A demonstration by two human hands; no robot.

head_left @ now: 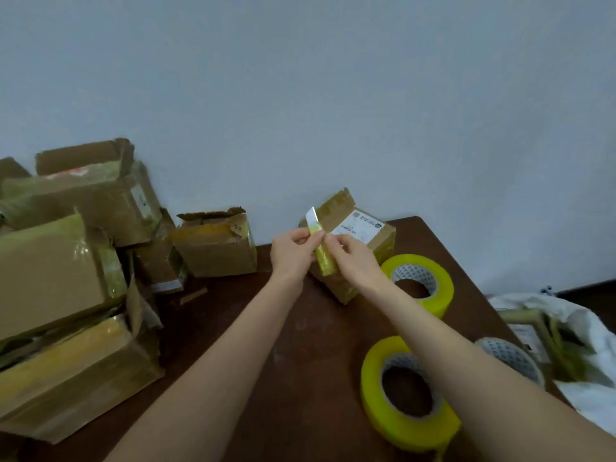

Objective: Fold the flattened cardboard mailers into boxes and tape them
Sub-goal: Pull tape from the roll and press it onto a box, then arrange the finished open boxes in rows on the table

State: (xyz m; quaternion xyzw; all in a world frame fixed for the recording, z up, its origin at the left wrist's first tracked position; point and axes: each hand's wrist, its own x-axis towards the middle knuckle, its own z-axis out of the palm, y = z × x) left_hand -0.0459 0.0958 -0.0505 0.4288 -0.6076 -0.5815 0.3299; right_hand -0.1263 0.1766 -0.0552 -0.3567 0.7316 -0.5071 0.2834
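1. A person at a dark wooden table (300, 345) holds what looks like a yellow-handled cutter (322, 258) in both hands, with its pale blade tip pointing up and away.
2. The left hand (291, 253) pinches the handle just below the blade. The right hand (353, 260) curls its fingers round the handle from the other side.
3. The small taped box (378, 243), which bears a white label (361, 225), sits at the far side of the table, directly behind the hands.
4. To the right lie a far tape roll (440, 295), a near tape roll (375, 395) and a third roll (513, 358) beside a white bag (586, 331).
5. A pile of boxes (66, 261) crowds the left.
6. The exposed blade sits close to the left fingertips, so a slip while adjusting it could nick a finger. A careless stroke could slice the box wall instead of the tape. The right forearm passes over the near roll and could knock it towards the table edge.
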